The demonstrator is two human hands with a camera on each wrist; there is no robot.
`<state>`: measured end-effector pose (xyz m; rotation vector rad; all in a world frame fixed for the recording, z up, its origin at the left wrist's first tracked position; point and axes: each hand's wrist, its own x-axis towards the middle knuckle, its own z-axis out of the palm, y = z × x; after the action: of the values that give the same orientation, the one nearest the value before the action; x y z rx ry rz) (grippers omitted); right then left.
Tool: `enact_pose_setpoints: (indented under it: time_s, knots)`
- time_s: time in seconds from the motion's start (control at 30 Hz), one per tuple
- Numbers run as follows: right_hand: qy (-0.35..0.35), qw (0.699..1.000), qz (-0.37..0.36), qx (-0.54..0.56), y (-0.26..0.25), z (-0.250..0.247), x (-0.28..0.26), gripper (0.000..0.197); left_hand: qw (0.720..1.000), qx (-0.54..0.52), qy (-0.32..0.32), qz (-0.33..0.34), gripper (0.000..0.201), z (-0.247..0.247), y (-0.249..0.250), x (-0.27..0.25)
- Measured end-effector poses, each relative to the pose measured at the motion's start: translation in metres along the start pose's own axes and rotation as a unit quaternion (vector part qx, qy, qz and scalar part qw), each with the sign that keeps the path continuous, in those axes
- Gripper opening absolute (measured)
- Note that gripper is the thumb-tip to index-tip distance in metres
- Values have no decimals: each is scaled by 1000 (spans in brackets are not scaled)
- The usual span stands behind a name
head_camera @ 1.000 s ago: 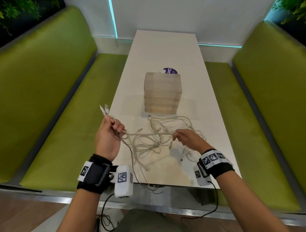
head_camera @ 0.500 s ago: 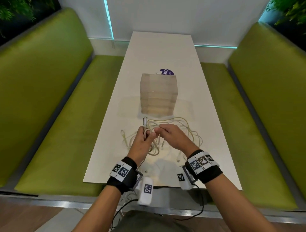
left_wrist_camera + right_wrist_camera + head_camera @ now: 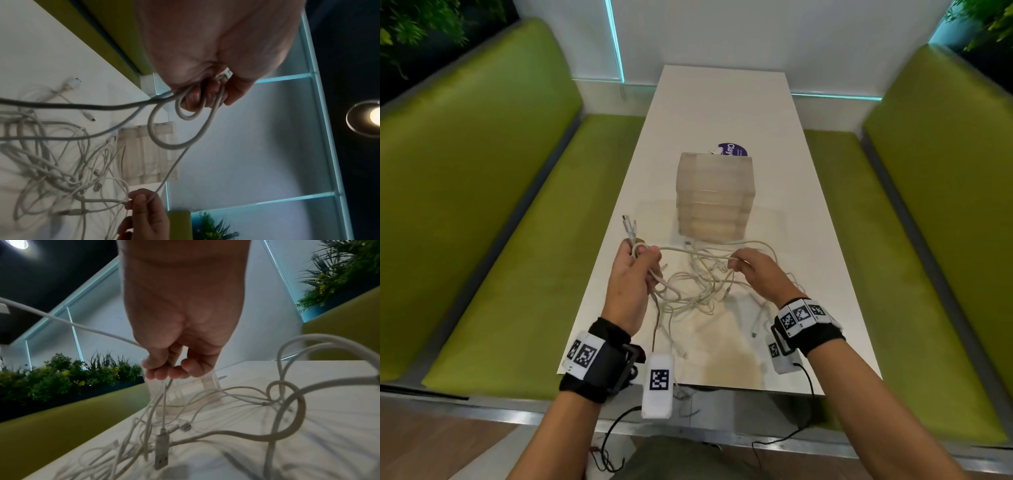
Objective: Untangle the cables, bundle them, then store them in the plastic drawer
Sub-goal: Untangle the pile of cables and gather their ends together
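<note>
the left hand is clenched around a small coil of white cable, two plugs sticking out past the knuckles toward 12 o'clock. from that fist one strand runs toward 3 o'clock to the right hand, whose thumb and fingertips pinch it. the strand's long axis lies left to right across the table, lifted clear of the surface. the left wrist view shows two loops hanging below the left fingers.

the rest of the cables lie in a loose white tangle on the table, between and just below the hands at 6 o'clock. a usb plug hangs from the right hand's pinch over this heap.

the plastic drawer stands at 12 o'clock, just beyond the tangle, all drawers closed. neither hand is clearly nearer to it.

judgement: untangling and coiling are in hand; storage is not yet begun.
</note>
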<state>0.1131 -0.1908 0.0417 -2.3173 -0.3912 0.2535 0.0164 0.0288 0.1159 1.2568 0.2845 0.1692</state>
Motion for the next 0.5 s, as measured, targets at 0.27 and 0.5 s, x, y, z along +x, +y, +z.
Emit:
enact_pose_setpoints:
  time_s: [0.27, 0.5]
  knots:
    - [31, 996, -54, 67, -28, 9, -1, 17, 993, 122, 7, 2, 27, 4, -12, -1]
    - [-22, 995, -79, -59, -66, 20, -13, 16, 975, 209, -70, -19, 37, 36, -34, 4]
